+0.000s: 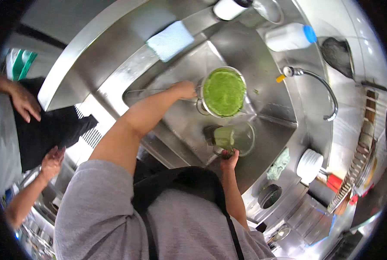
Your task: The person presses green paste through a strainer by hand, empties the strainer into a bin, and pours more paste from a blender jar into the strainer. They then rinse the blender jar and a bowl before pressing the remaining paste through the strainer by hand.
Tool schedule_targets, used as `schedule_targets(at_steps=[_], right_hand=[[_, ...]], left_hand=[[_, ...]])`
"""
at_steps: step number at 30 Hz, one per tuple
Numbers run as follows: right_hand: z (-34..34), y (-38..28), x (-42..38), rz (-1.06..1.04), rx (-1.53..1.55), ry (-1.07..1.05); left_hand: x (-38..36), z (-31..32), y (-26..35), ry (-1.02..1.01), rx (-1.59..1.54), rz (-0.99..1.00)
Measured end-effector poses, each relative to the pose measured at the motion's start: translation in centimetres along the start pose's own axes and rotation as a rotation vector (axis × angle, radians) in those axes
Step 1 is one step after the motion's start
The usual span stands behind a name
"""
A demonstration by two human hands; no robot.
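Observation:
My left hand is closed at the near side of a round metal vessel, gripping what looks like the handle of a strainer. Thick green puree fills the round metal vessel to near its rim. A metal loop sticks out from its side. Lower down, my right hand is wrapped around the handle of a clear blender jar. The jar lies tilted, with green residue on its inner walls, apart from the vessel. Both are over the stainless steel sink.
A curved faucet reaches in from the right. A blue-and-white cloth lies on the far ledge, and a blue-capped white bottle at the top right. Stacked white plates stand right. At left, another person's hands show beside a black apron.

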State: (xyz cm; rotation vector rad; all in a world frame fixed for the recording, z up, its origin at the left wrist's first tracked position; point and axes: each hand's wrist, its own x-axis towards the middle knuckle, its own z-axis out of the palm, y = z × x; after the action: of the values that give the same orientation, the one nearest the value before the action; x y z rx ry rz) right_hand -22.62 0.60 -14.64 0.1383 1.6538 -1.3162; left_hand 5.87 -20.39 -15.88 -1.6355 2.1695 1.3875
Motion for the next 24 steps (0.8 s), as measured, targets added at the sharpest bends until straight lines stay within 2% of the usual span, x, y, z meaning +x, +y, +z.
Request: schedule_targets(at_steps=[1, 3, 4, 5, 7, 8, 12, 14, 17, 20, 24], right_hand=[[0.2, -1.3, -0.5, -0.025, 0.020, 0.014], [-0.1, -3.9, -0.7, -0.119, -0.444, 0.020], [0.0, -5.0, -0.6, -0.188, -0.538, -0.045], [-0.5, -5.8, -1.0, -0.189, -0.531, -0.023], [0.5, -7.4, -1.3, -0.303, -0.873, -0.249], [1.4, -7.9, -2.0, -0.393, -0.942, -0.252], [3.3, -9.4, -2.8, -0.428, -1.155, -0.183], [4.8, -10.1, -2.7, -0.559, -1.427, -0.129], [7.5, -11.5, -5.2, -0.561, -1.487, -0.152], [7.1, -11.7, -3.7, -0.673, -1.555, -0.167], [7.4, -12.6, -3.4, -0.651, -1.628, -0.166]], left_hand=[[0.2, 0.2, -0.3, 0.004, 0.008, -0.009], [0.3, 0.3, -0.1, -0.001, 0.023, 0.001], [-0.1, 0.0, 0.2, -0.003, -0.011, -0.061], [-0.7, 0.3, 0.4, -0.015, -0.048, -0.125], [-0.6, 0.6, -0.1, -0.001, -0.027, -0.105], [-0.4, 0.9, -0.2, 0.014, -0.014, -0.099], [-1.1, 0.5, 0.8, -0.030, 0.020, -0.151], [-0.7, 0.5, 0.5, -0.058, 0.028, -0.141], [-0.4, 0.7, 0.1, -0.070, 0.010, -0.152], [-0.3, 0.4, 0.3, -0.088, 0.030, -0.144], [0.1, 0.7, -0.3, -0.043, -0.002, -0.124]])
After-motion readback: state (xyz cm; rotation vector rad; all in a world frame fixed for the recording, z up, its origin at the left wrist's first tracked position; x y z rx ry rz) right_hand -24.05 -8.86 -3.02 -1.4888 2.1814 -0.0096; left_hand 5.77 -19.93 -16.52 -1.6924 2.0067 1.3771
